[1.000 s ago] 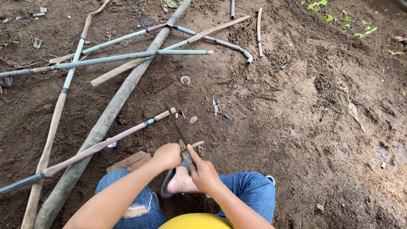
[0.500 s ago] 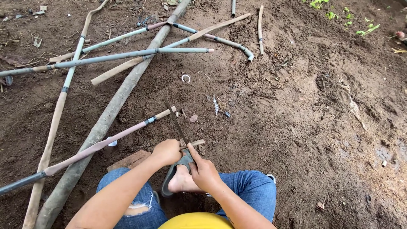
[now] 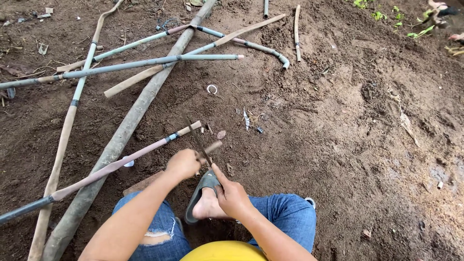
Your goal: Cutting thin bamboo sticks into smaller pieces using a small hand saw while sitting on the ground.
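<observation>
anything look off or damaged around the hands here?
The jeans are torn at the left knee. The left hand grips a short stick, the right hand a thin dark blade across it, just above a sandalled foot. Chips lie scattered on the dirt.

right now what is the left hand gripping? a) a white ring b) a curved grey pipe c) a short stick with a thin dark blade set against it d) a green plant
c: the left hand is closed around a short stick, and a thin dark blade rises across it.
</observation>
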